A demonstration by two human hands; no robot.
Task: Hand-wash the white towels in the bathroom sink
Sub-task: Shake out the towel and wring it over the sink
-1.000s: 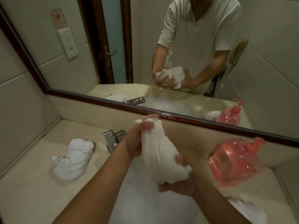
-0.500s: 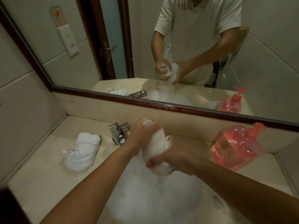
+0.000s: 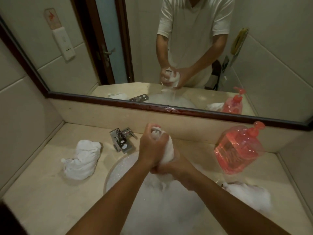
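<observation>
A wet white towel (image 3: 166, 150) is bunched upright between both hands above the foam-filled sink (image 3: 111, 170). My left hand (image 3: 149, 146) grips its upper part, fingers curled round the top end. My right hand (image 3: 171, 168) grips the lower part from below and the right. Foam hides the sink's water and the towel's bottom end. A second white towel (image 3: 82, 160) lies wrung and crumpled on the counter left of the sink. A third white towel (image 3: 249, 195) lies on the counter at the right, near my right forearm.
A chrome tap (image 3: 122, 139) stands behind the sink, flecked with foam. A pink pump bottle (image 3: 238, 150) sits at the back right of the beige counter (image 3: 42, 200). The mirror (image 3: 101, 48) with a dark frame runs along the back wall.
The towel hung wide and loose from my left hand a second ago. My right hand came up round it, and both hands now squeeze it into a tight roll, lower over the sink.
</observation>
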